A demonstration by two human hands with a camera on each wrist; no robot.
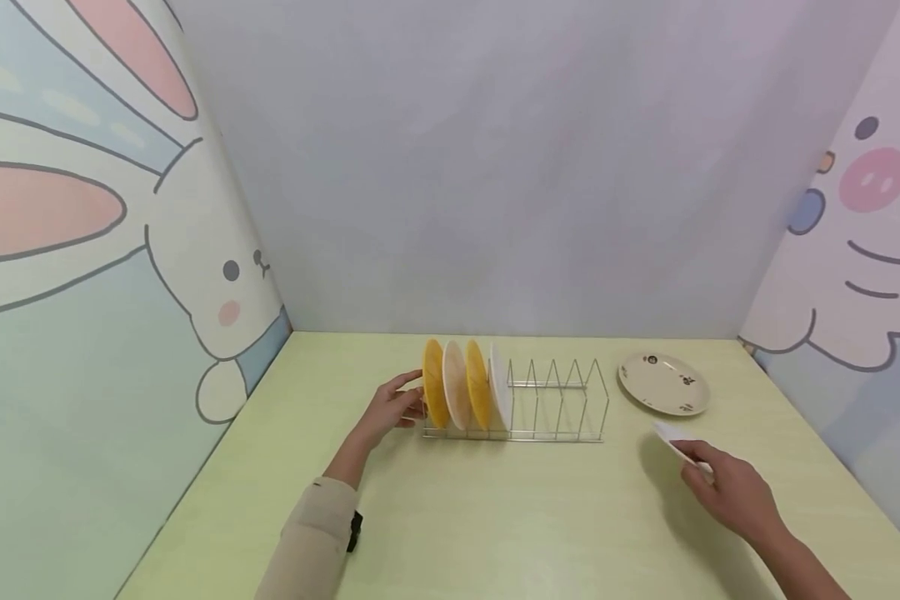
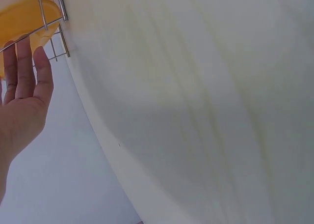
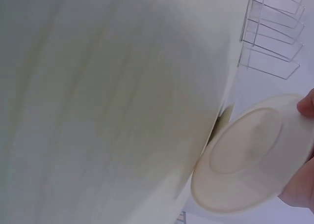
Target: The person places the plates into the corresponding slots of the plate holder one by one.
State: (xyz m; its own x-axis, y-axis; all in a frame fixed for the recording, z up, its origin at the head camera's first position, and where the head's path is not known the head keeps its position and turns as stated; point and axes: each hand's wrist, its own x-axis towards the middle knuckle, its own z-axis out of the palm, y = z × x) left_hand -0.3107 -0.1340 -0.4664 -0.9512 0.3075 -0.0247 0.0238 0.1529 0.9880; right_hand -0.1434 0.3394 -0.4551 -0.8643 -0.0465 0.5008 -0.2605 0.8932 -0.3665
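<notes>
In the head view my right hand pinches a white plate by its edge, tilted over the right side of the table. The right wrist view shows the round underside of this plate. My left hand is at the left end of a wire dish rack, its fairly straight fingers touching the end wires beside a yellow plate. In the rack's left half stand a cream plate, a second yellow plate and a white plate, all upright.
A cream oval plate with small dark floral prints lies flat to the right of the rack. The pale green table meets a grey back wall and side walls with cartoon animals. A small black object shows beside my left sleeve.
</notes>
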